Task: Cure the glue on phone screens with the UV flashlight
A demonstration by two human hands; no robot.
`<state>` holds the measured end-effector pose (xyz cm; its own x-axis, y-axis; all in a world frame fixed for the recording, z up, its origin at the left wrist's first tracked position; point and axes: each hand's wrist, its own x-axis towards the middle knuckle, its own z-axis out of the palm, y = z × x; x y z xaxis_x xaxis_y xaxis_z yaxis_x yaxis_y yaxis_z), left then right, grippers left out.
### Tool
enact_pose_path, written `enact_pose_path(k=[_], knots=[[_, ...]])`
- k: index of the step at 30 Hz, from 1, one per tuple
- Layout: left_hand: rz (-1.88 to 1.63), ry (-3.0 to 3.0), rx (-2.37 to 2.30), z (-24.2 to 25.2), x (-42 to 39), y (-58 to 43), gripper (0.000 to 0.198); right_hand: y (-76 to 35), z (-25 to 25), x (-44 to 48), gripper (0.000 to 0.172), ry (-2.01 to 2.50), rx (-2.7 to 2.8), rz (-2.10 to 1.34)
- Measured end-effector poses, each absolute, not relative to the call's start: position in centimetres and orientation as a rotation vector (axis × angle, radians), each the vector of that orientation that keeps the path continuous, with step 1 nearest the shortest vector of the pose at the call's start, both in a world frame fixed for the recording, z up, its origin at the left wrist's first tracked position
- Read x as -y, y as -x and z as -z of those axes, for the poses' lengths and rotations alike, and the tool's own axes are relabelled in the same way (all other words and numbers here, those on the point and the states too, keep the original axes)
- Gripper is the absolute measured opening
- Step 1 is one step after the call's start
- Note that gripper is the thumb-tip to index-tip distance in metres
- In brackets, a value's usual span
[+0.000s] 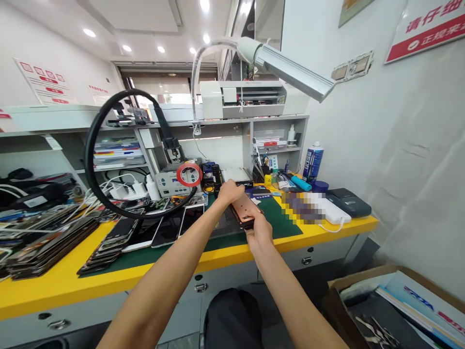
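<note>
My right hand grips the near end of a copper-coloured phone, held just above the green mat. My left hand reaches past the phone's far end, with its fingers closed at a small black box at the back of the bench. What, if anything, those fingers hold is hidden. Both forearms stretch out from the bottom of the view.
Stacks of phones and screens cover the yellow bench at left. A black hose loop, a red tape roll, a soldering station, a spray can and white and black devices surround the mat. An open cardboard box sits at lower right.
</note>
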<state>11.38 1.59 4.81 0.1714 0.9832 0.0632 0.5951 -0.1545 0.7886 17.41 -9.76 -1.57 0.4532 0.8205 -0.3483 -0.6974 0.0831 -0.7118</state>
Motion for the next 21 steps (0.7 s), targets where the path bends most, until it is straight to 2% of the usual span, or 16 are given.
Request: enact_pose_path(k=[4, 12, 17, 21], knots=[[-1.058, -1.349, -1.340, -4.2, 2.3, -7.8, 0.036, -16.8, 0.9, 10.0, 0.034, 0.945, 0.200, -1.118], [-1.040, -0.787, -0.875, -3.5, 9.3, -3.0, 0.014, -10.2, 0.1, 11.6, 0.029, 0.948, 0.427, -1.145], [-1.223, -0.631, -0.872, -3.6, 10.2, 4.0, 0.024, -3.7, -0.5, 12.4, 0.033, 0.994, 0.595, -1.265], [-1.284, -0.611, -1.000, -3.7, 11.8, 11.7, 0.022, 2.5, -1.6, 13.5, 0.029, 1.024, 0.751, -1.508]])
